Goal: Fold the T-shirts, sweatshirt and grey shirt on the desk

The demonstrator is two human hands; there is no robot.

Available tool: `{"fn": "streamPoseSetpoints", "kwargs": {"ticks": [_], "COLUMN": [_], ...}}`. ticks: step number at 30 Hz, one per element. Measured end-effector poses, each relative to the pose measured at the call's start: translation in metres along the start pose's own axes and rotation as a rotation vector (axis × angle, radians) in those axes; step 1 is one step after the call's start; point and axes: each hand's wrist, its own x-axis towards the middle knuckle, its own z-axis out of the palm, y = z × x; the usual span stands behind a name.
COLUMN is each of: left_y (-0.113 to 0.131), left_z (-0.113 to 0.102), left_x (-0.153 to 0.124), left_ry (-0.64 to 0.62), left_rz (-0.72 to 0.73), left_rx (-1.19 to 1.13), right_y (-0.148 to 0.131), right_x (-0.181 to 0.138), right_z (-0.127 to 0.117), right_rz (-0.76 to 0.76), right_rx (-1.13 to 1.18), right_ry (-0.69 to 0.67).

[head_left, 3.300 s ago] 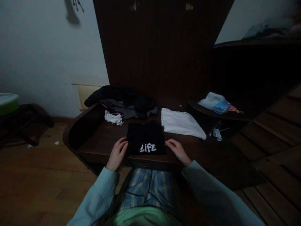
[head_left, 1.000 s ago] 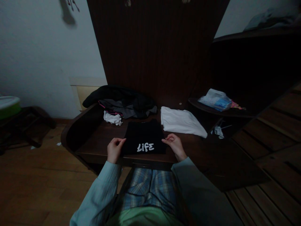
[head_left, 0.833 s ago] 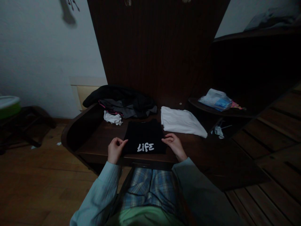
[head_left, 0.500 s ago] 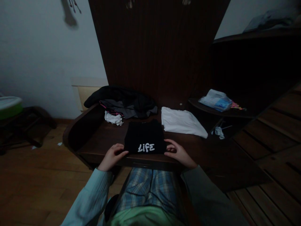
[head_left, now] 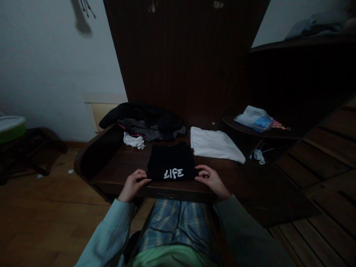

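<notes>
A folded black T-shirt (head_left: 171, 157) with white lettering lies flat on the dark wooden desktop (head_left: 116, 168), close to its front edge. My left hand (head_left: 134, 184) pinches the shirt's near left corner between thumb and fingers. At the near right corner, my right hand (head_left: 210, 180) grips the cloth the same way, fingers curled. Behind and to the right of the shirt rests a folded white garment (head_left: 217, 144), untouched by either hand.
Dark clothes (head_left: 150, 122) are heaped at the back left, with a crumpled white cloth (head_left: 134, 140) before them. A plastic packet (head_left: 256, 119) sits on the right-hand shelf. On the far left, a green tub (head_left: 12, 129) stands on a stool.
Both hands stay at the shirt's near corners. The right fingers seem drawn slightly closer together on the cloth; the shirt and the other things lie as before.
</notes>
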Motion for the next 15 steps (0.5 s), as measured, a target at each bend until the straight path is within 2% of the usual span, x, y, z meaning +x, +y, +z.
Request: {"fn": "streamPoseSetpoints", "kwargs": {"ticks": [6, 15], "left_y": [-0.003, 0.002], "left_z": [0.0, -0.01], "left_x": [0.003, 0.002], "left_ry": [0.15, 0.098], "left_rz": [-0.072, -0.086], "left_rx": [-0.027, 0.067], "right_y": [0.0, 0.003], "right_x": [0.002, 0.002], "right_z": [-0.003, -0.007], "right_rz": [0.034, 0.033], "right_rx": [0.086, 0.083], "right_ry": [0.088, 0.068]}}
